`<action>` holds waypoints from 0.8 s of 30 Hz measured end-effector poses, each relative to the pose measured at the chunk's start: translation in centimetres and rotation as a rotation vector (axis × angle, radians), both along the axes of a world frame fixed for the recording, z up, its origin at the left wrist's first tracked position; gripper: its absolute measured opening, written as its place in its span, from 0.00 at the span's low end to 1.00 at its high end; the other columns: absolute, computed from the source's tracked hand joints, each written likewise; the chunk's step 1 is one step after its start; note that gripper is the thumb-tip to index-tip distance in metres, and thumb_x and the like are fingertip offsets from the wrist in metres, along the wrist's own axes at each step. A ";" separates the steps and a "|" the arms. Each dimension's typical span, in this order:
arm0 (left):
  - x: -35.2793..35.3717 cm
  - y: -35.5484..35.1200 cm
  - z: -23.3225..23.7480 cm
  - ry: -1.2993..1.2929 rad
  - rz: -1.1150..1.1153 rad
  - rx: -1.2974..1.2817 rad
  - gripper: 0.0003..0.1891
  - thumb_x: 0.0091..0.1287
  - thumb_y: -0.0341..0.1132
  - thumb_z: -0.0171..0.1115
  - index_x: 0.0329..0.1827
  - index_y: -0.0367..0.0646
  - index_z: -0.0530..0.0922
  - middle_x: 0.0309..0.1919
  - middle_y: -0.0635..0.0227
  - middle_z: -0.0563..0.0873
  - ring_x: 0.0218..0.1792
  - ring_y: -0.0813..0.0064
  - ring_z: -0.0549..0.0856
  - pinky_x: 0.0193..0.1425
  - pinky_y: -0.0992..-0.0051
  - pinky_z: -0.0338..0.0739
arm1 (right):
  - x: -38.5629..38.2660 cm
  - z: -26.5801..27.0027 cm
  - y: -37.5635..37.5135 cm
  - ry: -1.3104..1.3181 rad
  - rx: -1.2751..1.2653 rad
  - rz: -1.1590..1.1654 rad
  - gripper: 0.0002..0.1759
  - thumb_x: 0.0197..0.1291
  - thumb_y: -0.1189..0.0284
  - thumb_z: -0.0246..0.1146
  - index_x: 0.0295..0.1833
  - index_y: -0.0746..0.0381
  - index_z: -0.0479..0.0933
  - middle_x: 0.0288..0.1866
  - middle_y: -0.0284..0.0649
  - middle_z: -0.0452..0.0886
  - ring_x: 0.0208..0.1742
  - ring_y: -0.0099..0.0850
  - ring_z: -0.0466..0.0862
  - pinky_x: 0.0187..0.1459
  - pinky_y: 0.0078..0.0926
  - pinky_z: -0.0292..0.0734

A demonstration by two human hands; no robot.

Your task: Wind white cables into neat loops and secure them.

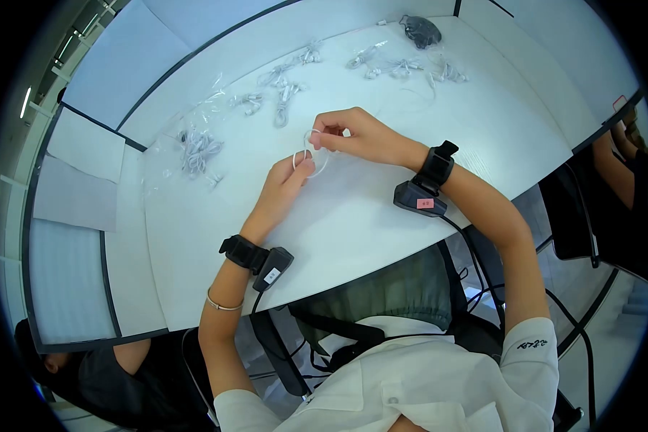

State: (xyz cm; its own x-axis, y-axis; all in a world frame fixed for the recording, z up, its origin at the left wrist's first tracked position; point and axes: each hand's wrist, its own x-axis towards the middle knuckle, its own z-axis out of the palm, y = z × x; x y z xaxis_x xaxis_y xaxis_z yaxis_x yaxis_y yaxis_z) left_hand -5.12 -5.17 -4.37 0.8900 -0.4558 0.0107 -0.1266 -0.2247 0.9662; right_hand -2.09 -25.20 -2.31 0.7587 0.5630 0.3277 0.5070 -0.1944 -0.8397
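A thin white cable (325,167) is looped between my two hands above the white table. My left hand (284,183) pinches one side of the loop between thumb and fingers. Just above and to the right of it, my right hand (349,137) grips the upper part of the cable with its fingertips. The hands are close together but apart. Each wrist wears a black strap with a black box. Coiled white cables (282,104) lie beyond my hands.
A bundle of cables (200,153) and clear plastic lie at the left; more cables (403,67) and a dark bagged object (421,32) lie at the back right. Partitions (187,75) edge the table. Other people sit at left and right. Black cords hang from the wrist boxes.
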 end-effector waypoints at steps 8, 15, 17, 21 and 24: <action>0.0 0.0 0.2 0.118 -0.096 -0.069 0.17 0.74 0.47 0.45 0.31 0.46 0.69 0.25 0.80 0.67 0.27 0.88 0.62 0.30 0.85 0.58 | 0.2 -0.4 0.4 0.299 0.226 0.058 0.20 0.68 0.59 0.53 0.26 0.60 0.69 0.21 0.25 0.62 0.24 0.16 0.60 0.27 0.16 0.57; 0.3 0.0 -0.1 0.152 -0.173 -0.138 0.17 0.73 0.47 0.46 0.33 0.43 0.72 0.24 0.79 0.67 0.22 0.89 0.59 0.24 0.86 0.52 | 0.0 0.0 0.4 0.372 0.269 0.074 0.21 0.69 0.58 0.52 0.25 0.58 0.67 0.21 0.25 0.60 0.24 0.16 0.58 0.27 0.15 0.56; 0.4 0.0 -0.3 0.181 -0.171 -0.170 0.17 0.73 0.46 0.47 0.34 0.41 0.72 0.23 0.79 0.67 0.20 0.89 0.58 0.23 0.85 0.51 | 0.0 -0.1 0.4 0.383 0.271 0.083 0.20 0.68 0.58 0.53 0.25 0.58 0.67 0.22 0.25 0.62 0.25 0.16 0.59 0.28 0.15 0.57; 0.7 0.2 -0.4 0.222 -0.129 -0.217 0.18 0.73 0.46 0.47 0.33 0.40 0.71 0.22 0.78 0.66 0.18 0.89 0.58 0.22 0.85 0.51 | 0.4 -0.4 0.2 0.251 0.205 0.120 0.16 0.66 0.62 0.57 0.28 0.59 0.68 0.26 0.26 0.69 0.28 0.16 0.65 0.31 0.15 0.62; 0.9 0.4 -0.6 0.220 -0.108 -0.231 0.18 0.73 0.45 0.47 0.33 0.39 0.71 0.19 0.78 0.65 0.17 0.89 0.57 0.22 0.85 0.51 | 0.2 0.3 -0.3 0.119 0.034 0.008 0.11 0.63 0.66 0.60 0.33 0.60 0.70 0.30 0.27 0.74 0.33 0.16 0.70 0.37 0.16 0.66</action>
State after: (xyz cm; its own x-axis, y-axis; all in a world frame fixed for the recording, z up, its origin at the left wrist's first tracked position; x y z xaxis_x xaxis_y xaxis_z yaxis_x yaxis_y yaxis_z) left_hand -4.23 -4.78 -4.94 0.8291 -0.5557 -0.0625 0.0798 0.0069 0.9968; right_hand -1.84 -25.55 -1.97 0.7888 0.5594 0.2547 0.4050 -0.1613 -0.9000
